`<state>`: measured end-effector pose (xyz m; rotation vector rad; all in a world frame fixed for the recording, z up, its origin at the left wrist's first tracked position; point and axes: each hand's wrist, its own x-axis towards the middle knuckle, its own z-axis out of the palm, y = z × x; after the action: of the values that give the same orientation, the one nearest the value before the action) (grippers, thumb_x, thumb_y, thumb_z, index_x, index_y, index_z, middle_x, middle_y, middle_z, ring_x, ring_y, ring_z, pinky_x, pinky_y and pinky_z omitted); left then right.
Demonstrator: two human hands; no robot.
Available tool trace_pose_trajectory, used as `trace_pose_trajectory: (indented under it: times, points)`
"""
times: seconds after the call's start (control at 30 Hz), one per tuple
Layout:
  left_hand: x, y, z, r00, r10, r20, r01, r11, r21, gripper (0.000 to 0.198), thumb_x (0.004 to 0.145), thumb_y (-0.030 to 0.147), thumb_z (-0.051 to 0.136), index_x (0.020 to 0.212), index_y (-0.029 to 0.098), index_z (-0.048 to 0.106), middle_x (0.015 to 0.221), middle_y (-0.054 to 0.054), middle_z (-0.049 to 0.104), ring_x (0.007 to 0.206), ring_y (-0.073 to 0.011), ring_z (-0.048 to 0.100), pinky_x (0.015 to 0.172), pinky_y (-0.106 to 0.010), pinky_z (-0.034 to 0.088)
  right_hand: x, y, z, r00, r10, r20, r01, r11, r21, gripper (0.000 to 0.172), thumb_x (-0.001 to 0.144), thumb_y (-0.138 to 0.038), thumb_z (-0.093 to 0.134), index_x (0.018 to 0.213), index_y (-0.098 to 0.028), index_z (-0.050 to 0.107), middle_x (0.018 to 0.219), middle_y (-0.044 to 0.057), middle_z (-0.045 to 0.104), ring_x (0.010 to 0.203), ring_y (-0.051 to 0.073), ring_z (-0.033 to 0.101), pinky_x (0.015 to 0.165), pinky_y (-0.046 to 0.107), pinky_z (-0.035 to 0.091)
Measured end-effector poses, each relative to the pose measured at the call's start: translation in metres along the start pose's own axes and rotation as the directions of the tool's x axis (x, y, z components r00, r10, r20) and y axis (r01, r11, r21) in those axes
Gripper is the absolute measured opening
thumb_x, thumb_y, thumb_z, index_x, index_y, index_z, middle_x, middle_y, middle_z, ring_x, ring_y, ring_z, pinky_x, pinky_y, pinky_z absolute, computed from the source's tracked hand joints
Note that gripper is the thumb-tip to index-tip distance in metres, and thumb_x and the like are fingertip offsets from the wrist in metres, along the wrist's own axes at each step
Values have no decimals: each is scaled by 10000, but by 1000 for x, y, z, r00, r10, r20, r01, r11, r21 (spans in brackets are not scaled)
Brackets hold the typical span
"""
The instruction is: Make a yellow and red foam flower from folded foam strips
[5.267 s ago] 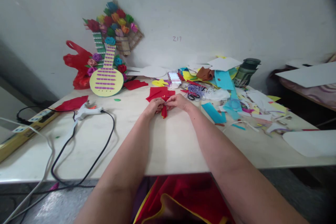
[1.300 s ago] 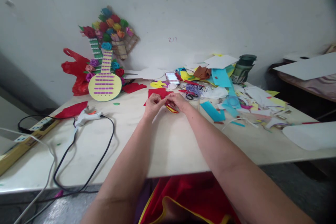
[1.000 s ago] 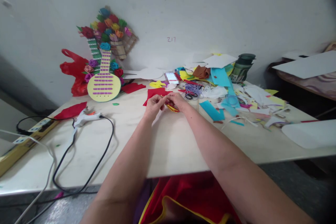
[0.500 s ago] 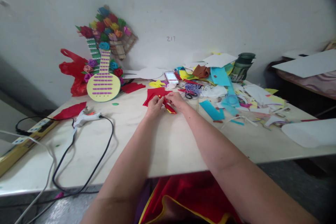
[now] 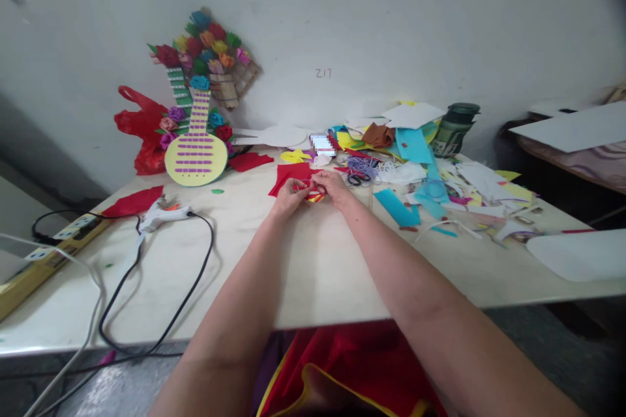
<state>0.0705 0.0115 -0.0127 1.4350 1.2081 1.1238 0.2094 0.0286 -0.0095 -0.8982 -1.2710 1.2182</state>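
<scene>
Both of my hands meet near the middle of the pale table (image 5: 313, 273). My left hand (image 5: 289, 197) and my right hand (image 5: 334, 186) pinch a small red folded craft piece with yellow edging (image 5: 311, 191) between their fingertips, just above the tabletop. Behind the piece lies a flat red sheet (image 5: 288, 175). Most of the piece is hidden by my fingers.
A white glue gun (image 5: 161, 213) with a black cord (image 5: 161, 313) lies at the left, by a power strip (image 5: 53, 244). A paper guitar with paper flowers (image 5: 198, 117) leans on the wall. Colourful scraps, scissors (image 5: 359, 177) and a green jar (image 5: 452, 127) crowd the right.
The red piece hung down from my fingers at first; I have turned and folded it between both hands, and it is now bunched up small between my fingertips.
</scene>
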Motion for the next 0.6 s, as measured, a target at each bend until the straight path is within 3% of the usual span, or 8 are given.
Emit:
trace_pose_trajectory:
  times: [0.1,0.2,0.27,0.37,0.5,0.6]
  points:
    - [-2,2,-2,998,-21,64,22,1000,-20,292,635,328,687,814,187,504,527,38,534,421,-104,491,429,-209,350,0,0,-1,1000,8,-4,-7,1000,28,177,629,-319,616,597,-157,554,560,-2,588,400,39,321,384,193,245]
    - [0,0,-3,996,23,91,-22,1000,-9,247,636,330,678,767,167,546,537,30,531,451,-97,479,461,-216,366,1,0,-1,1000,14,7,-15,998,57,199,624,-334,640,608,-153,559,591,6,603,398,35,321,375,193,255]
    - [2,-4,-2,990,118,82,-124,989,76,252,637,365,682,686,159,545,540,27,524,469,-87,456,463,-207,339,2,1,-2,1000,16,6,-16,998,67,206,626,-331,657,614,-149,562,560,-5,578,389,32,323,373,192,255]
    - [4,-8,0,989,150,9,-149,977,152,293,683,403,641,601,165,493,500,39,470,448,-73,390,445,-204,296,3,2,-5,999,42,6,-42,992,120,185,640,-312,651,679,-141,593,558,-10,575,381,35,348,367,190,249]
    - [3,-6,5,989,139,-53,-134,986,101,280,730,396,601,621,174,470,504,50,437,446,-70,380,442,-196,305,5,4,-8,992,126,16,-126,974,186,221,633,-227,603,833,-136,625,631,13,634,390,54,412,364,195,267]
    - [1,-3,6,995,73,-74,-74,997,-9,253,732,400,602,685,184,478,516,53,463,430,-71,401,434,-194,328,6,5,-5,978,206,45,-209,973,98,203,588,-137,581,785,-125,630,484,-18,562,374,65,410,366,192,264]
